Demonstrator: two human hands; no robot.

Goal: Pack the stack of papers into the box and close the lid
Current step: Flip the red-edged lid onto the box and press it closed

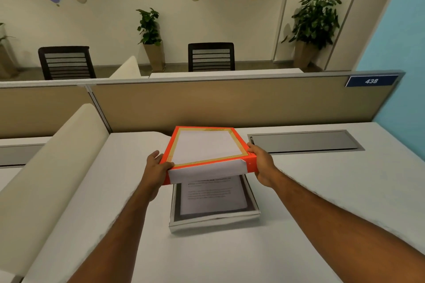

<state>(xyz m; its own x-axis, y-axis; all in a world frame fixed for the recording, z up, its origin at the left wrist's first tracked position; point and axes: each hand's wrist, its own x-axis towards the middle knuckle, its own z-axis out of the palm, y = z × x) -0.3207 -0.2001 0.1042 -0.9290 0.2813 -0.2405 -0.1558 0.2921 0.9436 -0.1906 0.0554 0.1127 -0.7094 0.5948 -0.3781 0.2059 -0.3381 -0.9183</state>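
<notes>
Both hands up over the middle of the white desk (322, 190), holding the orange lid (207, 147) btwn them. Left hand (156, 167) is clamped on the lid's near-left corner, fingers wrapped under the edge, thumb on top. Right hand (262, 163) grips the near-right corner the same way. Hands well apart, one per side.

Lid is held in the air, tilted w/ its left side lower, far edge pointing toward the tan partition (230, 101). Top face has a white centre w/ a gold border inside the orange rim; near side wall looks white w/ orange at the corners.

Box (213, 220) sits on the desk just below and nearer than the lid, shiny silver walls, dark inside. Lid covers only its far part in this view; the near part is open. Lid and box look apart, not touching, though the far edge is hidden so can't tell there.

Stack of papers (211, 197) lies flat inside the box, top sheet w/ printed lines of text, too blurred to read. Dark margin of box floor shows on the left and near sides of the stack.

On the desk to the right, a grey cable flap (305, 142). Blue sign (371, 81) reading 438 on the partition, far right.
</notes>
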